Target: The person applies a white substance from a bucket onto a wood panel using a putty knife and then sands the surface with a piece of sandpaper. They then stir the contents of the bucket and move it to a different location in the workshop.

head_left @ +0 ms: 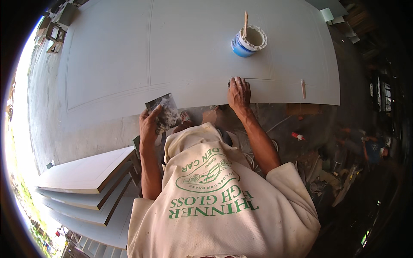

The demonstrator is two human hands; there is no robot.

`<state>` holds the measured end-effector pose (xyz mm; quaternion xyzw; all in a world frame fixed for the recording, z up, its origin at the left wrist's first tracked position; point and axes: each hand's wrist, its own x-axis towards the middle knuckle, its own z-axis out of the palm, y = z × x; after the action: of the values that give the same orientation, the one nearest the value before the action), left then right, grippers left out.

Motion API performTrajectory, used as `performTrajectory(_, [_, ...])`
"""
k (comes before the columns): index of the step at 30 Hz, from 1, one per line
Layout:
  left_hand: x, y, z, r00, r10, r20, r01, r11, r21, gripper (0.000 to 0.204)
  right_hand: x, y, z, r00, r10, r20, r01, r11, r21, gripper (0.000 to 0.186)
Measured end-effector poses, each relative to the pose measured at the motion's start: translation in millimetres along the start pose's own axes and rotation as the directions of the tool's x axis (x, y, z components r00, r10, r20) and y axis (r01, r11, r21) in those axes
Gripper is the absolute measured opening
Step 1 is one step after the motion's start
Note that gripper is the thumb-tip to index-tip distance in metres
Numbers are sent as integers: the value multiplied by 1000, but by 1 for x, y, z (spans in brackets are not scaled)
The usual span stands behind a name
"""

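A large pale grey panel (189, 51) with shallow grooved lines lies flat before me. My left hand (150, 122) grips a dark square board (165, 112) smeared with whitish paste, thumb on top, at the panel's near edge. My right hand (239, 92) rests on the panel close to that edge, its fingers curled and dusted white. Only a dark sliver of what it holds shows beside the fingertips. Beyond this hand, a blue and white tub (244, 47) of pale paste stands on the panel, with a wooden stick (245, 23) upright in it.
A small flat stick (303, 89) lies on the panel at the right. Several panels (86, 176) are stacked at my lower left. On the floor to the right are a red and white bottle (297, 136) and dim clutter. My feet show under the near edge.
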<state>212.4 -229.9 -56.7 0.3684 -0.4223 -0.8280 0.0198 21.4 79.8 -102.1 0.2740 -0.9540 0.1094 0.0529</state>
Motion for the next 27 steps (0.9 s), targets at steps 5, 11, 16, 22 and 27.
performTrajectory(5, [-7,11,26,993,6,121,4,997,-82,21,12,-50,-20,999,-38,-32,49,888,456,28])
performTrajectory(11, [-25,23,65,961,-46,273,52,999,-15,31,22,-83,-55,832,273,484,-385,-344,856,16])
performTrajectory(16, [-15,-6,135,940,-10,341,23,999,-36,44,39,-56,-62,820,161,549,-449,-415,791,15])
performTrajectory(22, [3,-34,168,986,-12,164,50,972,-230,24,42,27,-80,889,206,408,-379,-168,910,25])
performTrajectory(27, [10,-50,204,982,-123,145,163,935,-316,29,42,78,-111,969,-248,-15,106,361,927,35])
